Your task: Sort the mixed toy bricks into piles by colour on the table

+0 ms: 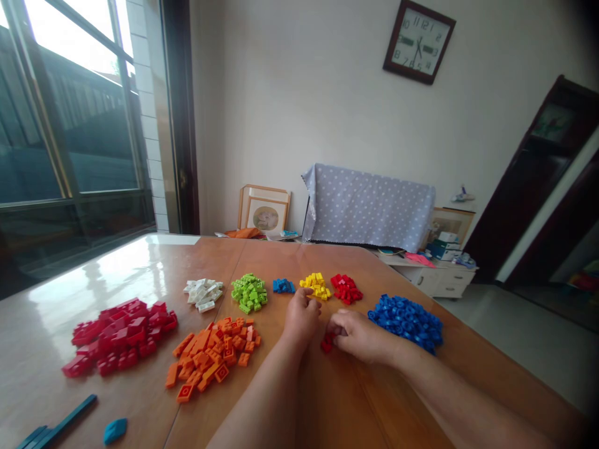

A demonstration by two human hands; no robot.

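My left hand (302, 317) is over the middle of the table, its curled fingers just in front of the yellow brick pile (316, 285); whether it holds anything is hidden. To its right, my right hand (356, 335) has its fingers bent around small red bricks (327, 342) on the tabletop. Beyond the hands lies a red brick pile (347, 289). A large heap of blue pieces (407, 322) is right of my right hand. Orange bricks (213, 355) spread out to the left of my left forearm.
White bricks (204, 294), green bricks (249, 292) and a small blue pile (283, 286) line the far side of the wooden table (281, 399). Dark pink bricks (120, 337) lie at left. A teal piece (115, 431) and a long teal part (70, 419) are near the front left.
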